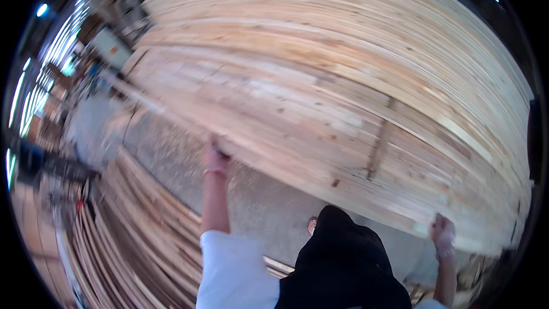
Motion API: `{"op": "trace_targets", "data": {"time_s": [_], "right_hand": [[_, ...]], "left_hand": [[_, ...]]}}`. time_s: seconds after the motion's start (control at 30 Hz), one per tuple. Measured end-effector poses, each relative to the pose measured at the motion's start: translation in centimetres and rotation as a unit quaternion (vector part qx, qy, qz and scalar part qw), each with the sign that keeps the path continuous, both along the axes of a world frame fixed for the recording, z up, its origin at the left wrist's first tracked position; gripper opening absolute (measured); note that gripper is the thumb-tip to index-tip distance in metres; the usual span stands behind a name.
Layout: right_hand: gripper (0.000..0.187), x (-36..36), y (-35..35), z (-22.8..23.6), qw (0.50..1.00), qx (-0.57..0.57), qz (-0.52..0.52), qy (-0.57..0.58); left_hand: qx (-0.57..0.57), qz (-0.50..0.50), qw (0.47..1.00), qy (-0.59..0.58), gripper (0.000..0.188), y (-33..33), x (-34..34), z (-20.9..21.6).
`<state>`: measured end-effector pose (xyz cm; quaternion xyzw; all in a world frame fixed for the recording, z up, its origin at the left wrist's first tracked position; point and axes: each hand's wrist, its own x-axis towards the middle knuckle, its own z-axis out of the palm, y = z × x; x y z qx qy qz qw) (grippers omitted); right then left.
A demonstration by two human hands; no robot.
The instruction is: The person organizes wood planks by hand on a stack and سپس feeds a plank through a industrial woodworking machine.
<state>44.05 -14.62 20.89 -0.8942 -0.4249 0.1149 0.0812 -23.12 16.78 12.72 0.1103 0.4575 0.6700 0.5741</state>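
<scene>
A wide, pale wooden panel [274,117] made of several joined strips slants across the view before me, blurred by motion. My left hand [216,155] is closed on its near edge, left of the middle. Farther right along the same edge, my right hand [442,233] is closed too, its knuckles up at the rim. Both hands appear thinly gloved. The fingers under the panel are hidden. A short dark strip [380,146] crosses the boards toward the right.
Beyond the panel rises a large stack of pale boards [354,17]. Long thin wood strips [137,223] lie in a pile at lower left. Shavings are scattered over the concrete floor [171,143]. Machinery [108,46] stands at far left, and one of my feet [311,226] shows below.
</scene>
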Motion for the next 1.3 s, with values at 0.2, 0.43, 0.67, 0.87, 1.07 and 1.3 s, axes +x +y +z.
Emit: {"op": "trace_targets", "data": {"time_s": [0.2, 0.43, 0.67, 0.87, 1.07, 1.3], "right_hand": [[0.052, -11.9, 7.4, -1.8, 0.993, -0.044, 0.101, 0.047], [0.045, -21.3, 12.6, -2.6, 0.932, -0.052, 0.286, 0.216], [0.037, -22.6, 13.2, -2.1, 0.883, -0.022, 0.464, 0.072], [0.055, -7.9, 6.3, -3.2, 0.934, -0.252, 0.243, 0.076], [0.056, -7.7, 7.1, -2.6, 0.885, -0.246, 0.271, 0.289], [0.042, -9.3, 12.4, -2.6, 0.860, 0.058, 0.441, 0.249]], "left_hand": [[-0.074, -0.124, 0.988, -0.062, 0.063, -6.1, 4.4, -0.2], [0.043, -0.603, 0.773, -0.191, 0.046, -18.5, 24.4, -3.5], [-0.075, -0.493, 0.865, -0.061, 0.037, -16.9, 24.9, -6.0], [-0.064, -0.370, 0.927, -0.009, 0.032, -13.5, 13.5, -8.4], [0.020, -0.189, 0.979, -0.071, 0.040, -16.0, 20.6, -1.2], [-0.059, -0.457, 0.884, -0.084, 0.044, -21.2, 31.7, -7.0]]}}
